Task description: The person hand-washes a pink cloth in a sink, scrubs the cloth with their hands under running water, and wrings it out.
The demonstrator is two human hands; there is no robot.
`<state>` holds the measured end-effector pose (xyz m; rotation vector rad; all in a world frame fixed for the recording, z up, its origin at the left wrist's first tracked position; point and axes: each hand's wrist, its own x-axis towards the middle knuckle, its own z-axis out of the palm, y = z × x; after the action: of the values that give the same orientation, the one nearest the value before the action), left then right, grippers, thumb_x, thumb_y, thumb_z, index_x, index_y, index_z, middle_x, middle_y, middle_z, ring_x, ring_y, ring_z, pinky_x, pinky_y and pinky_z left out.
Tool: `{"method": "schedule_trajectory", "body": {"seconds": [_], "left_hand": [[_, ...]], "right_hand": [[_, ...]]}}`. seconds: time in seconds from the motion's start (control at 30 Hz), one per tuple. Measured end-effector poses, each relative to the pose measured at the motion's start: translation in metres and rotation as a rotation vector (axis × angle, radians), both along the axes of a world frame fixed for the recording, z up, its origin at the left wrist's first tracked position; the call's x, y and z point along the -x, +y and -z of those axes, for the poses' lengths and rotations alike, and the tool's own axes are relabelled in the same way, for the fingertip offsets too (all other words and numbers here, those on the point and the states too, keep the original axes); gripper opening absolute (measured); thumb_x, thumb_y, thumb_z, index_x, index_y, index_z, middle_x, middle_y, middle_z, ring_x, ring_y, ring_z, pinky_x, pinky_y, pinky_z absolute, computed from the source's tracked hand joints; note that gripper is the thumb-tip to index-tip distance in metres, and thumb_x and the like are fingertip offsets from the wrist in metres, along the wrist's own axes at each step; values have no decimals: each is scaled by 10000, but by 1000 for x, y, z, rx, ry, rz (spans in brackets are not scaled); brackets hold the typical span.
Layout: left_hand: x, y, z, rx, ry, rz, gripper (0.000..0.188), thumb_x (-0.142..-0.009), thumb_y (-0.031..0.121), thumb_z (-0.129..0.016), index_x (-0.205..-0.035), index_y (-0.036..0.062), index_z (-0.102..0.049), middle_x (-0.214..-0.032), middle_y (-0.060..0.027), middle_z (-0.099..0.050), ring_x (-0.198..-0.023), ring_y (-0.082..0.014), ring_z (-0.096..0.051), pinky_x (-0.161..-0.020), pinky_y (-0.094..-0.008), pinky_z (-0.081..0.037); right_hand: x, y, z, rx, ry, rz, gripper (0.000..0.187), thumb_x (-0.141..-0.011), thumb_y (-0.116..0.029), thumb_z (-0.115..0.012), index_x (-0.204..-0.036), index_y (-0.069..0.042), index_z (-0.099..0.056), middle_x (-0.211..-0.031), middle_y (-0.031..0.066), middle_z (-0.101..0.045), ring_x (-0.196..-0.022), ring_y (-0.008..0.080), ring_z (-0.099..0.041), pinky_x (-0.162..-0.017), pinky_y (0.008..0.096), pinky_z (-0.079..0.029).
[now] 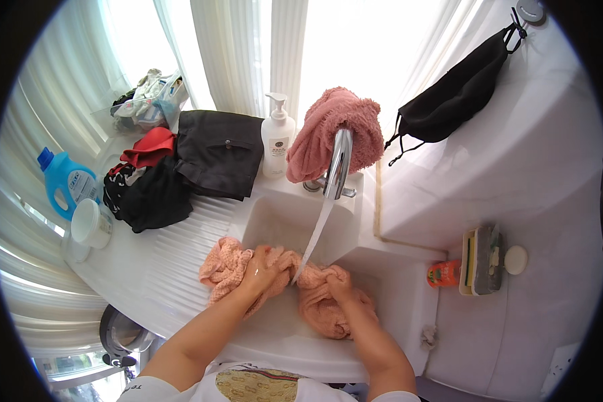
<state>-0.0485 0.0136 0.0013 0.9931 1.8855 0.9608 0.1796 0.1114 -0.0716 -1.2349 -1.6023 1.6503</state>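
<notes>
A peach-coloured towel [328, 311] is stretched between my two hands over the white sink [395, 321]. My left hand [262, 269] grips its left part, which lies partly over the edge of the ribbed washboard [181, 248]. Closed in a fist around the towel's right part is my right hand [340, 281]; below it the cloth hangs bunched in the basin. Water [318, 231] runs from the chrome faucet [340, 161] onto the towel between my hands. A darker pink cloth [328, 127] is draped behind the faucet.
Left of the sink are dark folded clothes [221, 154], a red cloth [151, 147], a blue detergent bottle [70, 184] and a white tub [90, 224]. A white pump bottle [276, 137] stands behind the basin. A black face mask [455, 87] and a sponge holder [481, 261] hang at right.
</notes>
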Motion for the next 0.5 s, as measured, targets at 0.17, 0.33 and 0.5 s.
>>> {"method": "schedule_trajectory", "body": {"seconds": [0.17, 0.33, 0.5], "left_hand": [[-16, -18, -52, 545, 422, 464, 812, -735, 267, -730, -1411, 95, -315, -1438, -248, -288, -1294, -378, -349, -1040, -458, -320], [-32, -51, 6, 572, 993, 1053, 935, -748, 449, -680, -1500, 246, -163, -1555, -156, -35, -1392, -436, -116, -1083, -596, -146], [-37, -59, 48, 530, 997, 1078, 872, -724, 336, -739, -1462, 211, -292, -1502, -154, -256, -1358, -389, -250, -1066, -513, -260]], "right_hand": [[-84, 6, -9, 94, -228, -212, 223, -768, -130, -567, -937, -26, -668, -784, 64, -621, -735, 154, -567, -697, 272, -463], [-15, -36, -95, -476, -949, -990, 693, -787, -467, -599, -1379, -152, -427, -1430, 187, -328, -1316, 322, -315, -1049, 512, -249], [35, -87, -19, -809, -1117, -1177, 965, -733, -727, -518, -1484, -192, -233, -1544, 169, -138, -1427, 368, -59, -1040, 700, -10]]}}
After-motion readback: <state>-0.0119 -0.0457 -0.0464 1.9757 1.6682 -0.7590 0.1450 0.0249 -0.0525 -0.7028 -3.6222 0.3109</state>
